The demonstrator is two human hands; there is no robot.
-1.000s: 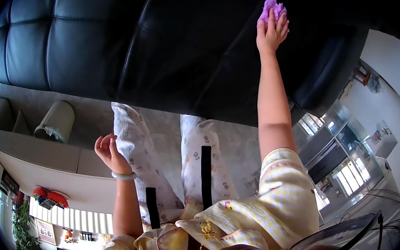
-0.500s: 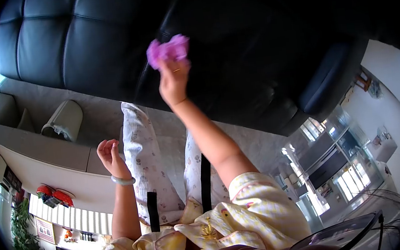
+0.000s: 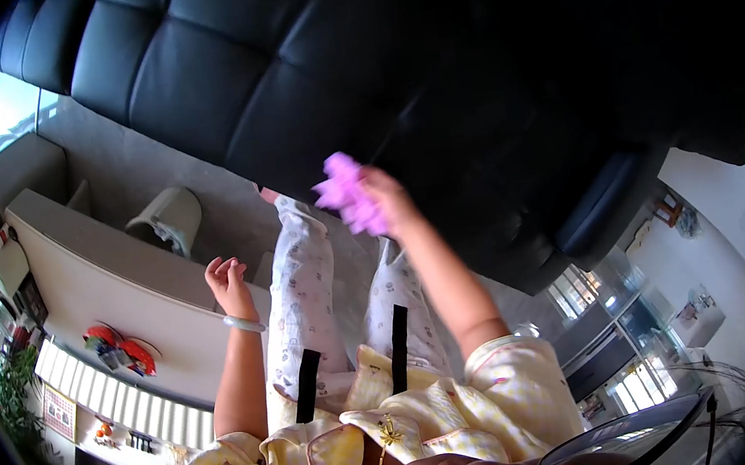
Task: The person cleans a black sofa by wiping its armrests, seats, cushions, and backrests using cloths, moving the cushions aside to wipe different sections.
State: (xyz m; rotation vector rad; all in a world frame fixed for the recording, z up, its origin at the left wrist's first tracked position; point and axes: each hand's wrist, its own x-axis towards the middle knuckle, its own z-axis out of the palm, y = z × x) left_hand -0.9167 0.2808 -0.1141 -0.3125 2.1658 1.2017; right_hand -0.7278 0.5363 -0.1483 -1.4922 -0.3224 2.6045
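Observation:
My right hand [image 3: 392, 204] is closed on a crumpled pink-purple cloth [image 3: 348, 197], which bunches out to the left of the fingers. Both overlap the near edge of a black leather sofa [image 3: 282, 87] with tufted seams. Nothing is in my left hand [image 3: 230, 287], raised at the left with its fingers loosely bent and apart. A pale bangle [image 3: 243, 324] circles that wrist. Below the hands are my legs in light patterned trousers [image 3: 298, 287].
A light bin [image 3: 170, 217] with a liner stands on the grey floor at the left, beside a long low cabinet [image 3: 109, 258]. Red decorations [image 3: 121, 348] lie farther left. Glass-fronted shelving [image 3: 618, 333] is at the right, near the dark sofa arm [image 3: 604, 211].
My right hand has drawn the cloth back from over the sofa toward my body. The view has shifted, showing more of the sofa's tufted part. My left hand stays raised and holds nothing.

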